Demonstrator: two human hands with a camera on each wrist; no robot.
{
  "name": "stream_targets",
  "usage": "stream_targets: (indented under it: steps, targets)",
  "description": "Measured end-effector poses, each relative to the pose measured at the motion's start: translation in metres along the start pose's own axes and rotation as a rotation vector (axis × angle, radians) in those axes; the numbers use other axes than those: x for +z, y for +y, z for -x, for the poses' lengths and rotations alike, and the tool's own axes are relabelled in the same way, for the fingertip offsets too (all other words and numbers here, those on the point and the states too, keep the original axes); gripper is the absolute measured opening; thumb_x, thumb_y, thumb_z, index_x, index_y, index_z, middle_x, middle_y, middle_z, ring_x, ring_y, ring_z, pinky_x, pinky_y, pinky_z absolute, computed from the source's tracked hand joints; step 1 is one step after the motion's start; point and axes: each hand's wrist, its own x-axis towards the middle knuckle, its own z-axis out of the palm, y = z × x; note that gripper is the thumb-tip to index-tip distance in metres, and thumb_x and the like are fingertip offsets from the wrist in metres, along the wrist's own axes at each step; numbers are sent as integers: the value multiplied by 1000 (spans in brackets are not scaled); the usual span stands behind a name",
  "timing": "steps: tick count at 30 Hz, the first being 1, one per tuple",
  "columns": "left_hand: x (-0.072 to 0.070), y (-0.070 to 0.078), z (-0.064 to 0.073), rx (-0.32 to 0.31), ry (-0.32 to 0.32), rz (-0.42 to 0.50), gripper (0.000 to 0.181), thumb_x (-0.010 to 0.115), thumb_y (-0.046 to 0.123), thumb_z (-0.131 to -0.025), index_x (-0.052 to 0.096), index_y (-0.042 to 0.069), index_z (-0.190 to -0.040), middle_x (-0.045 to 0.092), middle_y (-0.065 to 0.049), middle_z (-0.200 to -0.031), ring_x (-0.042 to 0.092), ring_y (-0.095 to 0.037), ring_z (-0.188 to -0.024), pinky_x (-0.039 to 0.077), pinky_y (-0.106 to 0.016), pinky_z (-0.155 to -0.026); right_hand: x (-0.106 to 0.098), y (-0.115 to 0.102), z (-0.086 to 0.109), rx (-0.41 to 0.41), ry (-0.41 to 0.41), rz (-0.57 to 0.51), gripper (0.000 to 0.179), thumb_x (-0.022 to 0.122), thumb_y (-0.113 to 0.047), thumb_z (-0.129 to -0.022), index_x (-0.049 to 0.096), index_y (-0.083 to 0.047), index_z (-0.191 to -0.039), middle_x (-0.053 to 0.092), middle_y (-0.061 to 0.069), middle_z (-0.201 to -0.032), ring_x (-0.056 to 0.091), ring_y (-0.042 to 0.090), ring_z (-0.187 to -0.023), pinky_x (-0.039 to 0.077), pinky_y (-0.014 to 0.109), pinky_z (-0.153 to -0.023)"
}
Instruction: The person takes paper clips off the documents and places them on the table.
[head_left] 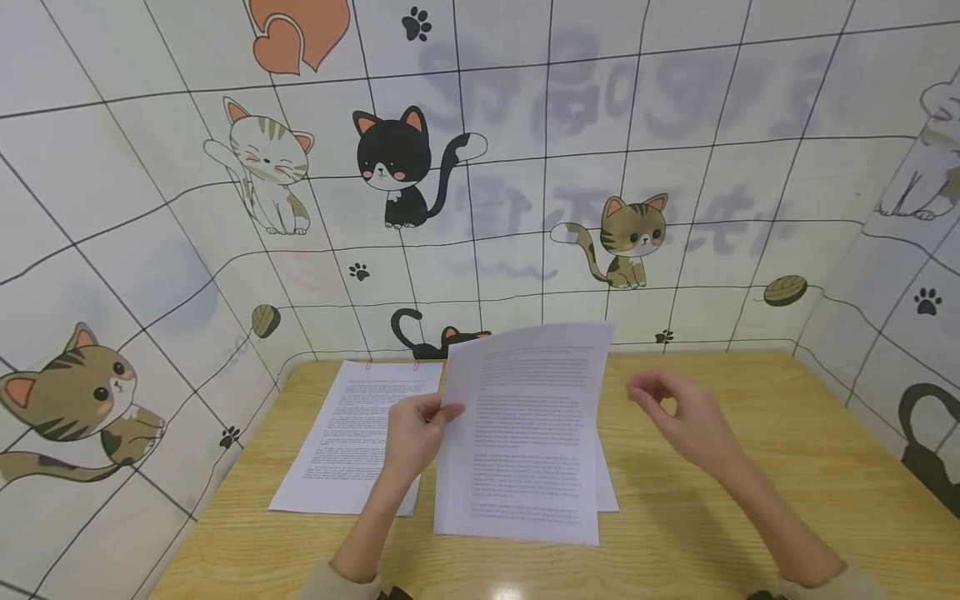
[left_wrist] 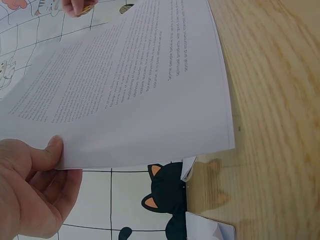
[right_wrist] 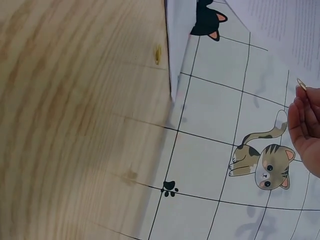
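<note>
My left hand (head_left: pixel 414 437) pinches the left edge of printed sheets (head_left: pixel 525 442), thumb in front and fingers behind. The sheets stand tilted up above the table, slightly bowed. To their right my right hand (head_left: pixel 686 421) is raised, apart from the paper. Between its thumb and fingertips it pinches a small gold-coloured paper clip (right_wrist: pixel 301 84). Another white sheet (head_left: pixel 606 483) lies on the table, mostly hidden behind the lifted ones. On the left lies a printed stack (head_left: pixel 345 442) with two reddish paper clips (head_left: pixel 368 365) on its top edge.
The wooden table (head_left: pixel 750 517) meets a wall (head_left: pixel 517 292) with cat drawings at its back. A small yellow item (right_wrist: pixel 157 54) shows on the tabletop near the paper in the right wrist view; its kind is unclear.
</note>
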Motion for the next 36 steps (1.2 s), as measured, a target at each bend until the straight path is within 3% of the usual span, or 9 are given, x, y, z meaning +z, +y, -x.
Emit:
stream_targets:
  steps: [7, 18, 26, 31, 36]
  targets:
    - [-1, 1, -1, -1, 2, 0, 11, 76, 1, -87, 79, -2, -98, 76, -13, -87, 73, -19, -70, 54, -24, -57, -2, 13, 8, 27, -97, 1, 14, 73, 4, -88, 69, -8, -94, 67, -10, -81, 60, 6, -71, 48, 19, -64]
    - [-3, 1, -1, -16, 1, -1, 11, 76, 1, -87, 79, -2, -97, 76, -12, -85, 72, -18, -69, 53, -24, -58, -2, 28, 20, 194, -326, -43, 1, 69, -8, -96, 69, -8, -95, 66, -5, -84, 61, 11, -73, 50, 25, -64]
    - [-3, 3, -1, -22, 2, 0, 11, 76, 2, -87, 79, -2, -97, 76, -13, -85, 72, -19, -69, 54, -24, -58, 6, 38, 28, 133, -409, -81, 9, 72, 1, -91, 68, -8, -90, 66, -1, -81, 59, 9, -70, 51, 24, -63]
    - [-2, 2, -2, -15, 1, 5, 11, 77, 2, -87, 79, -2, -97, 76, -12, -85, 72, -19, -69, 54, -24, -58, 9, 42, 32, 157, -486, -97, 6, 69, -2, -93, 67, -6, -92, 67, -2, -84, 58, 6, -73, 51, 24, -64]
    - [-2, 2, -2, -17, 0, 8, 10, 77, 2, -87, 79, -2, -96, 76, -12, -84, 72, -18, -69, 54, -24, -58, 15, 48, 38, 140, -513, -94, 9, 71, 1, -91, 66, -7, -89, 64, -7, -80, 54, 0, -70, 50, 23, -61]
